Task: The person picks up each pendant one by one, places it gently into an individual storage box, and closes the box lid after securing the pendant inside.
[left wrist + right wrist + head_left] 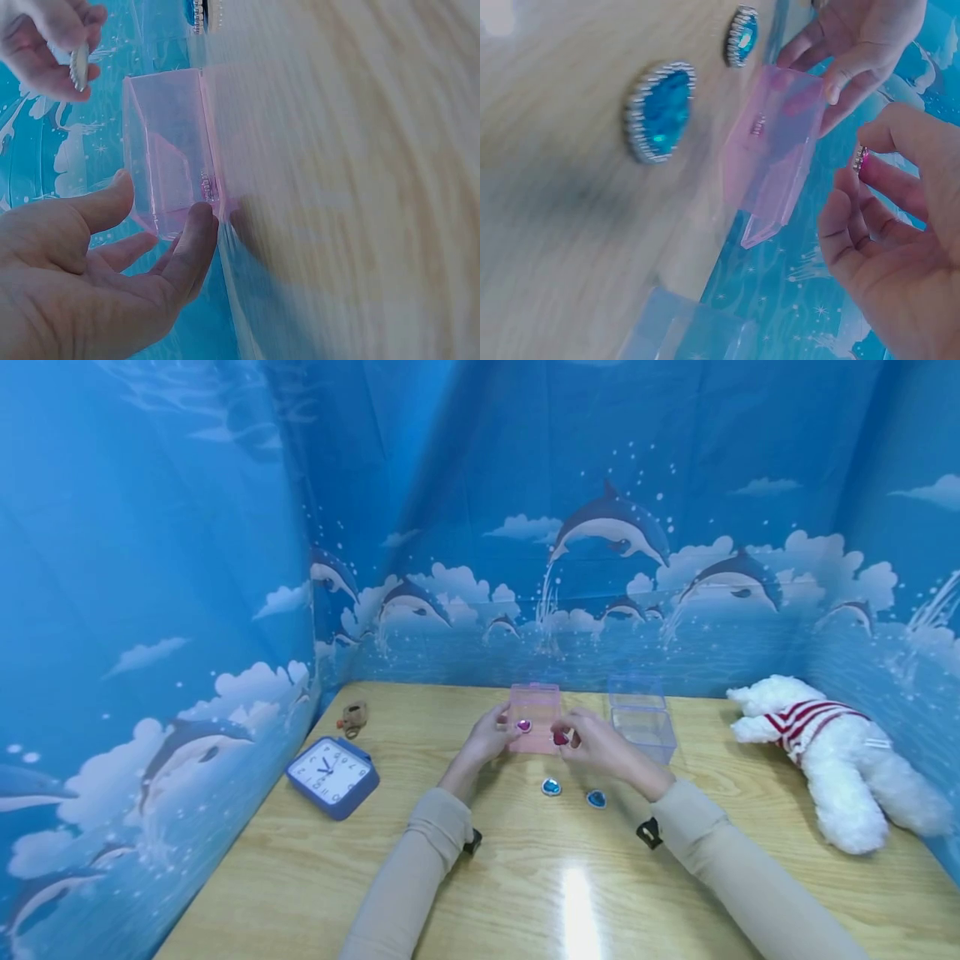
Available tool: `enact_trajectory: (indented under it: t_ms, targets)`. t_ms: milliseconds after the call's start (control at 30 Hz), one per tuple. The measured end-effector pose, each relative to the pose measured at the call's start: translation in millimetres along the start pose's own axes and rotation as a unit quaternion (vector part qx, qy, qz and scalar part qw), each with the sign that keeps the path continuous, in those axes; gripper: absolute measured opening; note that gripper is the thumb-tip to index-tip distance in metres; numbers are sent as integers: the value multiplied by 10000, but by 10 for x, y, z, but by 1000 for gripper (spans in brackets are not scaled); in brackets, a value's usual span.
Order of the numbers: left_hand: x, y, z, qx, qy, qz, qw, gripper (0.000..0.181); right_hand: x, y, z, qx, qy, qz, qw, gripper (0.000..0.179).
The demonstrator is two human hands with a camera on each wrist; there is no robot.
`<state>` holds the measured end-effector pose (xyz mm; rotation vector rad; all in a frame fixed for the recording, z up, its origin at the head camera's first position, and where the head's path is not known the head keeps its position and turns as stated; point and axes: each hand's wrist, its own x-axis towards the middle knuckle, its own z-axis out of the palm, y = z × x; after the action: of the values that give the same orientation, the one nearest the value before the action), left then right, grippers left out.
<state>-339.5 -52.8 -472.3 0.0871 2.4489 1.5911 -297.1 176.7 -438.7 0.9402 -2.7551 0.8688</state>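
The right hand (594, 745) is pinching a red-pink, faceted gem with a beaded silver rim (560, 739) between its thumb and fingertips, holding it up clear of the table. Just left of this pinch, a transparent pink plastic box (540, 747) is standing open, and a second pink gem with a silver rim (523, 726) is lying inside it, showing through the wall. The left hand (489, 733) is resting against the box's left end, on the side away from the pinch, with thumb and fingers spread and fingertips touching the plastic. Nearer the person than the pinch, two blue, silver-rimmed gems (551, 787) are lying apart on the pale wooden table (510, 885). Just right of the pinching hand, a clear, purplish plastic box (647, 731) is standing with its lid raised. Well to the right of that grip, a white plush toy in a red-striped top (832, 760) is lying on its front or back, which I cannot tell. Far to the left, beyond the left hand, a blue square clock with a white dial (330, 775) is lying near a small brown object (353, 718).
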Motion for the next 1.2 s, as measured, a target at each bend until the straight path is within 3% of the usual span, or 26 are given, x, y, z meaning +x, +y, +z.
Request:
enact_trajectory:
  t_ms: [467, 800, 1200]
  targets:
    - [6, -28, -23, -190, 20, 93, 9998, 71, 309, -13, 9, 96, -48, 311, 9995, 34]
    - [26, -25, -25, 1, 81, 331, 9994, 69, 487, 93, 59, 184, -42, 347, 9992, 34]
    - [47, -54, -76, -177, -141, 147, 9996, 71, 592, 191, 84, 88, -292, 327, 9990, 33]
